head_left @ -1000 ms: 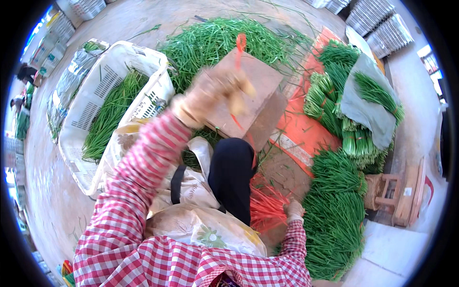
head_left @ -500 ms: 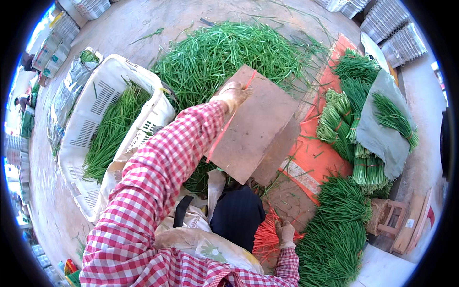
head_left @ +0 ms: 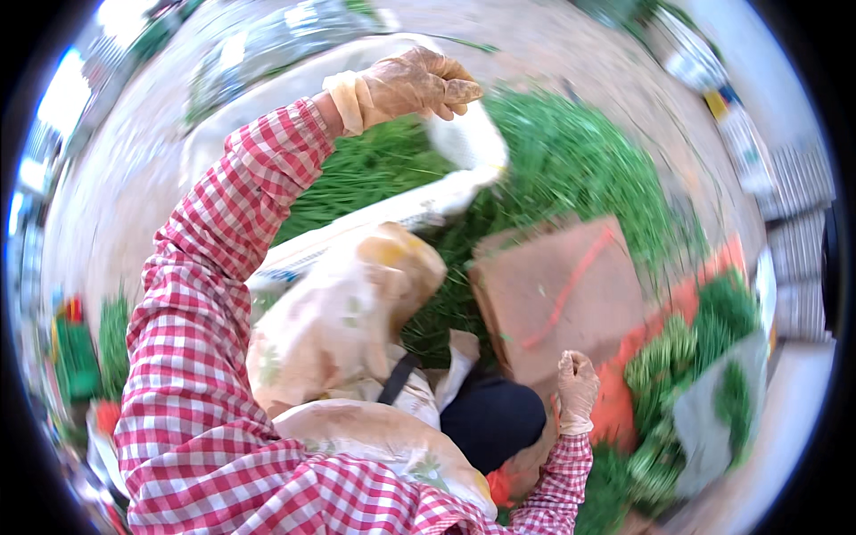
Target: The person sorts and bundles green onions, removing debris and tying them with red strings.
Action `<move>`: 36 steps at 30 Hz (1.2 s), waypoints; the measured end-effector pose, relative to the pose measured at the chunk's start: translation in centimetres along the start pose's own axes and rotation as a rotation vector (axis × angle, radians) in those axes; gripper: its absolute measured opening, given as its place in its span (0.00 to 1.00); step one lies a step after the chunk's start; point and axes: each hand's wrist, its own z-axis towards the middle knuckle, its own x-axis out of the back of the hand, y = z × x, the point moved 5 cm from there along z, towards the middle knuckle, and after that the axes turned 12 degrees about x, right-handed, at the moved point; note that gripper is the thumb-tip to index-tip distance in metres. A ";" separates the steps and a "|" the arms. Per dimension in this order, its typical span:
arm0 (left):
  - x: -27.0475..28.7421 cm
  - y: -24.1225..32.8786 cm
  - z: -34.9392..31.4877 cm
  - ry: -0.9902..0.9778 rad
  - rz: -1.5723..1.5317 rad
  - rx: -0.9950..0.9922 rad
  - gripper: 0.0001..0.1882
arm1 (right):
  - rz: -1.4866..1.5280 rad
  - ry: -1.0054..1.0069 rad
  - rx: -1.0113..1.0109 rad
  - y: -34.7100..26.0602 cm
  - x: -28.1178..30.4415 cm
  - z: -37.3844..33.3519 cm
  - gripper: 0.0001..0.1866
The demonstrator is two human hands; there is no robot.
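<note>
My left hand [head_left: 419, 85], in a thin tan glove, is raised over the white plastic crate [head_left: 357, 214]. Its fingers are curled together, with nothing visible in them. Long green stalks with thin leaves [head_left: 379, 169] lie in the crate below it. Near the lower edge of a brown board or block [head_left: 571, 276], my gloved right hand [head_left: 577, 388] is closed like a fist; whatever it may hold is hidden. A red tie strip [head_left: 571, 290] lies slantwise across the board's top.
A large heap of loose green stalks [head_left: 580, 160] spreads behind the board. To the right, an orange sheet [head_left: 615, 388] and tied green bundles [head_left: 664, 357] lie beside a grey cloth [head_left: 718, 419]. My dark-clothed knee [head_left: 495, 423] is close to the board.
My left hand has left the board and moved over the crate. The red strip stays on the board. My right hand has come up from the red tie pile, and the view has turned left.
</note>
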 end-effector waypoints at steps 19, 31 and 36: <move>19.0 -36.1 -29.1 1.145 -0.875 0.486 0.17 | -0.538 -0.405 0.266 -14.4 1.4 16.9 0.20; 10.9 -38.5 -26.1 1.259 -0.918 1.359 0.46 | -0.276 -0.346 0.687 -25.9 -18.1 19.4 0.26; 11.1 -48.2 -21.4 1.304 -1.015 1.354 0.46 | -0.162 -0.197 0.639 -28.0 -17.2 18.8 0.20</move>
